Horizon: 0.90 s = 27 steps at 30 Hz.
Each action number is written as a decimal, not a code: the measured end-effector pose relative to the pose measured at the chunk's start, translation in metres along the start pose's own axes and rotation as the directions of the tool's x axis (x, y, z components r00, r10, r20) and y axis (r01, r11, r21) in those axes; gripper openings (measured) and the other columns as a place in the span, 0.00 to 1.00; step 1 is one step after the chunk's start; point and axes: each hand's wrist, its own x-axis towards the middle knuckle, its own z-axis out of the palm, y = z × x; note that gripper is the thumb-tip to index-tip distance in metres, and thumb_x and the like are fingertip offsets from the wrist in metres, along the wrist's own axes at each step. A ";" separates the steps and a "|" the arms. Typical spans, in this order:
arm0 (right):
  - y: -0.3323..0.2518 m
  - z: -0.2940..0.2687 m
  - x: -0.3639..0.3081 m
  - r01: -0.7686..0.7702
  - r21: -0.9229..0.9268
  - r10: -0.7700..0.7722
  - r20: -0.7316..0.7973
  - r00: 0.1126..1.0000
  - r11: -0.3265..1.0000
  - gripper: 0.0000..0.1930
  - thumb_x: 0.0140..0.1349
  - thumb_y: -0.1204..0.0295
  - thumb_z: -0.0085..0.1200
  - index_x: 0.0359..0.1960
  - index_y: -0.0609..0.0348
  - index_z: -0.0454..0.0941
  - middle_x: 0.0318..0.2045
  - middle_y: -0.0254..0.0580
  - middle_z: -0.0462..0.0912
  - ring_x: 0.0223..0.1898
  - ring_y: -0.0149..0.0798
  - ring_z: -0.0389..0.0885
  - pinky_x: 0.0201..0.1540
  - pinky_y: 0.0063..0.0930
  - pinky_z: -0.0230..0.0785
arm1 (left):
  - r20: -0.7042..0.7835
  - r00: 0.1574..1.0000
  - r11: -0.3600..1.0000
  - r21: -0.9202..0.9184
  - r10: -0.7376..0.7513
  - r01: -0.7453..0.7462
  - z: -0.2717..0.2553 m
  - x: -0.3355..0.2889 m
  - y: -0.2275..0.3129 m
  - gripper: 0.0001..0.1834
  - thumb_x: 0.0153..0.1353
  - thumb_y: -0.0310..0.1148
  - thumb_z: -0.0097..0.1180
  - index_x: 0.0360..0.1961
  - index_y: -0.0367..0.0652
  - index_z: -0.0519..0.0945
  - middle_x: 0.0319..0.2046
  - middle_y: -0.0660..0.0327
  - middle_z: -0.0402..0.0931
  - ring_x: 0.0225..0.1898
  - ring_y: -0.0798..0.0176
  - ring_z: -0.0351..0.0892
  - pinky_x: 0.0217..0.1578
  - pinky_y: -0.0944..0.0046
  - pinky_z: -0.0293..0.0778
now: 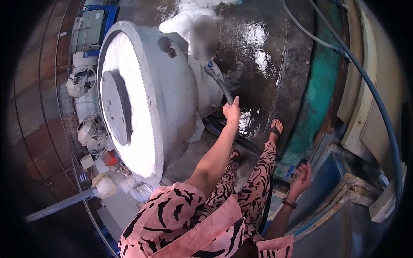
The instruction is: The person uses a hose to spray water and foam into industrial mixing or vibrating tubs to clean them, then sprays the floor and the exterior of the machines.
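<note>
My left hand is closed round a dark hose, which has a blue valve handle near its far end. That end points at the pale rounded end of a large grey drum-shaped machine. The machine has a toothed rim, a bright white face and a round grey plate at its centre. Lower right, my right hand hangs beside my leg with its fingers apart and loosely bent. It holds nothing, and a beaded bracelet circles the wrist.
White foam lies on the wet dark floor beyond the machine. Right of it runs a green-painted strip, with a long blue-grey hose overhead. Blue panels stand close on my right. A motor sits far left.
</note>
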 end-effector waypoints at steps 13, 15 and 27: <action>-0.015 -0.005 -0.010 0.011 -0.024 -0.013 -0.082 0.997 1.000 0.27 0.59 0.80 0.34 0.62 0.52 0.50 0.47 0.43 0.67 0.39 0.34 0.71 0.40 0.28 0.67 | 0.190 0.975 0.987 0.090 0.116 -0.135 -0.011 -0.017 0.025 0.16 0.53 0.39 0.55 0.18 0.42 0.65 0.10 0.66 0.62 0.10 0.72 0.60 0.10 0.68 0.57; -0.016 -0.002 -0.011 0.012 -0.040 -0.015 -0.078 0.997 0.999 0.28 0.58 0.81 0.34 0.62 0.52 0.50 0.46 0.43 0.68 0.38 0.34 0.71 0.40 0.27 0.68 | 0.247 0.949 0.935 0.246 0.196 -0.257 -0.008 -0.037 0.031 0.18 0.52 0.41 0.55 0.18 0.36 0.70 0.12 0.59 0.68 0.15 0.65 0.68 0.17 0.63 0.63; -0.012 0.013 -0.015 0.081 -0.036 -0.081 0.010 0.997 0.996 0.28 0.56 0.83 0.34 0.62 0.55 0.52 0.45 0.45 0.68 0.37 0.36 0.70 0.38 0.26 0.68 | 0.541 0.783 0.762 0.353 0.307 -0.543 0.053 -0.112 0.043 0.20 0.52 0.47 0.53 0.33 0.38 0.78 0.22 0.48 0.76 0.30 0.47 0.77 0.32 0.55 0.71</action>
